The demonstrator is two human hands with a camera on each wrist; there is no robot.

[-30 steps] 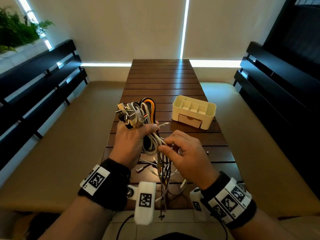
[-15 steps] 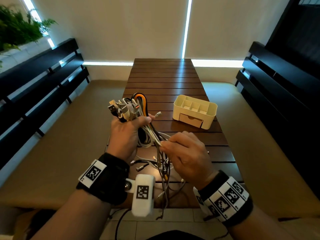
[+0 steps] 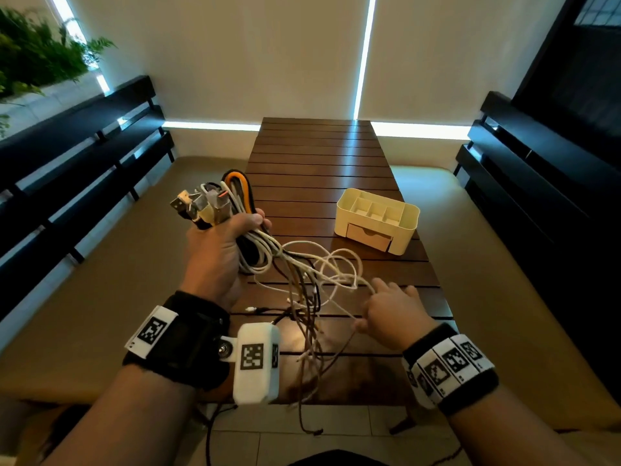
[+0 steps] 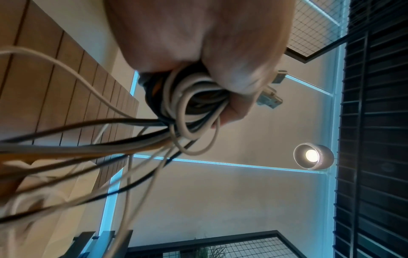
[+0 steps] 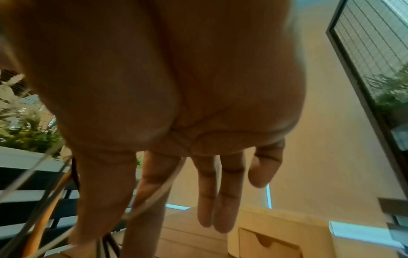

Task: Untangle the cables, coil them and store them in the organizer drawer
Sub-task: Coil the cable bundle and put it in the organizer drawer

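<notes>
My left hand (image 3: 225, 243) is raised over the table's left edge and grips a tangled cable bundle (image 3: 252, 253) of white, black and orange cords, whose connector ends (image 3: 205, 203) stick up above the fist. In the left wrist view the fingers (image 4: 232, 87) are curled round the coiled cables (image 4: 189, 104). Loose strands (image 3: 309, 331) hang down to the table. My right hand (image 3: 386, 307) is low at the right, fingers straight (image 5: 207, 192), with a white cable (image 3: 339, 264) stretched from the bundle across them. The cream organizer (image 3: 403, 230) stands beyond, its drawer (image 3: 368, 235) closed.
The slatted wooden table (image 3: 319, 156) runs away from me, with cushioned seating on both sides. Dark benches stand at left (image 3: 67, 156) and right (image 3: 537, 169). A plant (image 3: 33, 55) is at the far left. Cable ends dangle past the table's near edge.
My right hand has moved right and down, drawing a white cable out of the bundle into loose loops; its pinch has given way to straight fingers. My left hand stayed raised, still gripping.
</notes>
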